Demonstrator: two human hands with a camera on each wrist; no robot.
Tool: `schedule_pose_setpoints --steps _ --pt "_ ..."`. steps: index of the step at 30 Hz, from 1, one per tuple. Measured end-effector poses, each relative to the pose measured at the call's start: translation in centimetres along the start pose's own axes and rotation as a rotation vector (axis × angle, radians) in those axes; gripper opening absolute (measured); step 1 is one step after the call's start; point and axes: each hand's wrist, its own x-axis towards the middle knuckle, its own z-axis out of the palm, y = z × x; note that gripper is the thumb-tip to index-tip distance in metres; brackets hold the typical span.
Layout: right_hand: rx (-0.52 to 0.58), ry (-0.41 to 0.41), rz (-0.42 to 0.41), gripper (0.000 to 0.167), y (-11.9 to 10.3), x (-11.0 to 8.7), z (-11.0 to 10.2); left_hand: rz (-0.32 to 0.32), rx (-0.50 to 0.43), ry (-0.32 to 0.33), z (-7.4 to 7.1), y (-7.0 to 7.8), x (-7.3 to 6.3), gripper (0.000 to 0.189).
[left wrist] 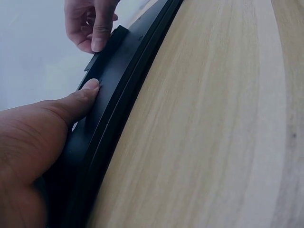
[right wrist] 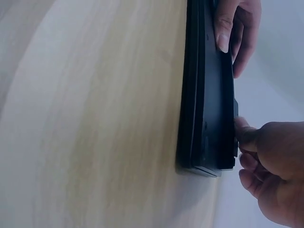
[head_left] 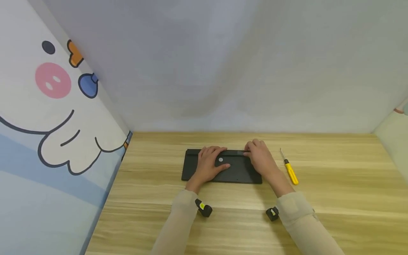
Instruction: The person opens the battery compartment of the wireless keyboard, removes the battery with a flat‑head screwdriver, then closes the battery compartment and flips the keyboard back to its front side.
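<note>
A flat black keyboard [head_left: 240, 173] lies underside up on the wooden table, with a round white sticker [head_left: 221, 159] near its middle. My left hand [head_left: 208, 165] grips its far edge, fingers bent over the raised ridge and thumb [left wrist: 90, 85] pressed on the black underside. Farther right along that ridge, my right hand [head_left: 262, 158] pinches a narrow black cover piece [left wrist: 113, 42] between thumb and fingers. The piece stands out past the far edge in the right wrist view. Part of it is hidden behind the fingertips.
Right of the keyboard lies a screwdriver [head_left: 290, 171] with a yellow handle, tip pointing away. A pale wall [head_left: 242, 88] rises behind the table's far edge, and a wall with cartoon pictures [head_left: 63, 141] stands on the left. Small black cameras [head_left: 204, 208] sit at the wrists.
</note>
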Motion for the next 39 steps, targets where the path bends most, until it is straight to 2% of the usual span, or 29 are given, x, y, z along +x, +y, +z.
schedule_pose_setpoints --steps 6,16,21,31,39 --pt "-0.006 0.035 -0.038 0.006 0.1 -0.1 -0.2 -0.005 0.0 0.006 0.1 0.0 -0.1 0.064" --pt "0.007 -0.033 -0.049 0.015 0.2 0.0 -1.0 -0.009 -0.003 0.011 0.2 0.0 0.0 0.064" --pt "-0.008 -0.046 -0.063 0.014 0.3 0.0 -1.4 -0.012 0.0 0.007 0.2 0.0 0.0 0.064" --pt "-0.034 0.012 -0.097 0.012 0.7 0.8 -1.9 -0.007 0.003 0.014 0.2 0.0 0.2 0.064" --pt "-0.05 0.076 -0.113 0.011 1.9 1.7 -1.2 -0.022 0.016 0.006 0.2 0.1 0.2 0.065"
